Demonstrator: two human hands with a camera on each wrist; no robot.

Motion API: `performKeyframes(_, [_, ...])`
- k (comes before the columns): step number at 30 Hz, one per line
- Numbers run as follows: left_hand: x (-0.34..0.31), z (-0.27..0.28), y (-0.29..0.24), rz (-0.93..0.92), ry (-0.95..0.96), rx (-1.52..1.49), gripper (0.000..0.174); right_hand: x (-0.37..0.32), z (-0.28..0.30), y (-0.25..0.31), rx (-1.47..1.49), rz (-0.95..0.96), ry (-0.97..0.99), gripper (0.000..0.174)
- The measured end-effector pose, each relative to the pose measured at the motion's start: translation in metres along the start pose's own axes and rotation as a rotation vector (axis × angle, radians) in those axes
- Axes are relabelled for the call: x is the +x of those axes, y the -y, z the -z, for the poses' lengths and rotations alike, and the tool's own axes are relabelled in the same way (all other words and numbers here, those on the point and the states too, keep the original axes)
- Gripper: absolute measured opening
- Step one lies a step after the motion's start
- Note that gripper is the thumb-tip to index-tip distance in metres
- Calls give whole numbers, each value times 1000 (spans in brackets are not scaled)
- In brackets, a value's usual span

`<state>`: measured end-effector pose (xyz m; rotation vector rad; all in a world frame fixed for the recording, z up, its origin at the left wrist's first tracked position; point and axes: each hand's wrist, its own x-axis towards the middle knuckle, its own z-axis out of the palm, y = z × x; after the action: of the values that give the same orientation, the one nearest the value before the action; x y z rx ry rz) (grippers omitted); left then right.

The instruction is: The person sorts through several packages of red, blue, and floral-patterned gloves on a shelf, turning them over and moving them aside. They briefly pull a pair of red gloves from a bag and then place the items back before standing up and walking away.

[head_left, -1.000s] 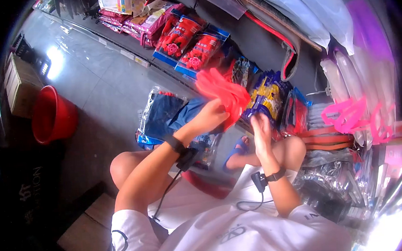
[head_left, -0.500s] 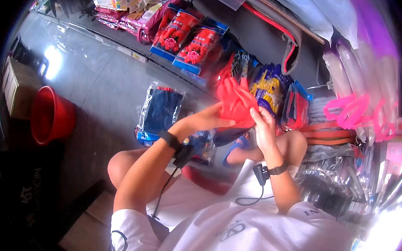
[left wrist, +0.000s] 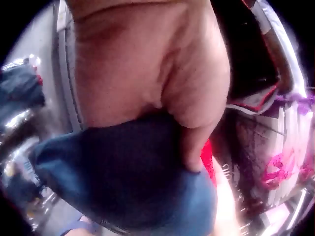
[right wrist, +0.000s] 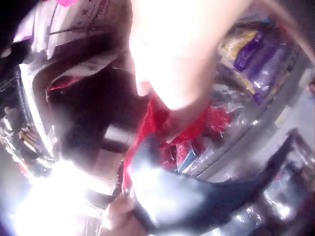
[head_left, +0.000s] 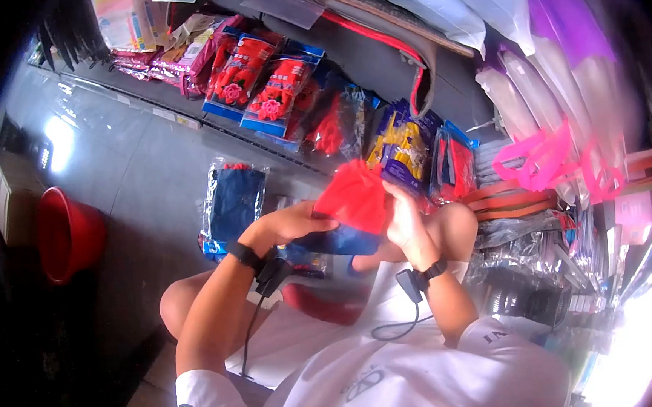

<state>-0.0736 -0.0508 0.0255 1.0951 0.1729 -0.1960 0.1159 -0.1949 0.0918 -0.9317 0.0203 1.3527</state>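
Both hands hold a red rubber glove [head_left: 352, 195] with a dark blue sleeve [head_left: 340, 243] hanging below it, in front of the knees. My left hand [head_left: 286, 225] grips its left edge, the thumb laid along the near side. In the left wrist view the blue sleeve [left wrist: 128, 172] spreads out under the palm. My right hand [head_left: 405, 221] pinches the glove at its right edge. Red material shows beneath the right hand [right wrist: 177, 54] in the right wrist view, beside the blue sleeve. Some fingertips are hidden behind the glove.
A packaged dark blue pair [head_left: 235, 202] lies on the floor at the left. Packs of red gloves [head_left: 277, 93] and purple-yellow packs [head_left: 405, 141] line the low shelf ahead. A red bucket [head_left: 71, 233] stands far left; pink-handled plastic bags [head_left: 538, 158] hang at the right.
The left hand first held the glove alone, fingers upward; the right hand then took its other edge. The glove is now lower, folded over and spread between both hands. The view has shifted.
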Motion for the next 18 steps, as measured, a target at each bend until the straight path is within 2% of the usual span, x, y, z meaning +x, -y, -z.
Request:
performKeyframes(2, [-4, 0, -5, -4, 13, 93, 45, 7, 25, -12, -44, -78, -90, 47])
performKeyframes(3, [-6, 1, -4, -7, 18, 140, 43, 12, 42, -17, -37, -248, -130, 53])
performKeyframes(4, [-1, 9, 6, 37, 81, 268, 52, 16, 58, -22, -23, -417, -170, 58])
performKeyframes(5, [-1, 6, 5, 29, 80, 237, 52, 23, 73, -32, 15, -507, -159, 61])
performKeyframes(7, [-10, -5, -4, 19, 77, 172, 53, 21, 70, -42, 33, -419, -151, 47])
performKeyframes(8, [-13, -6, -12, 89, 54, 299, 54, 27, 81, -48, 36, -373, -162, 42])
performKeyframes(9, [-12, -6, -6, 108, 31, 246, 49, 31, 85, -53, 40, -328, -173, 38])
performKeyframes(10, [-9, -6, 5, 129, 8, 194, 45, 35, 91, -48, 67, -266, -245, 24])
performKeyframes(11, [-6, -5, 14, 149, -14, 142, 40, 34, 99, -40, 16, -152, -222, 23])
performKeyframes(14, [0, 2, 26, 205, -212, 155, 47, 16, 50, -5, -183, 196, -156, 18])
performKeyframes(18, [-8, -5, -10, 421, -448, 120, 43, 0, 45, 12, -730, 228, -136, 24])
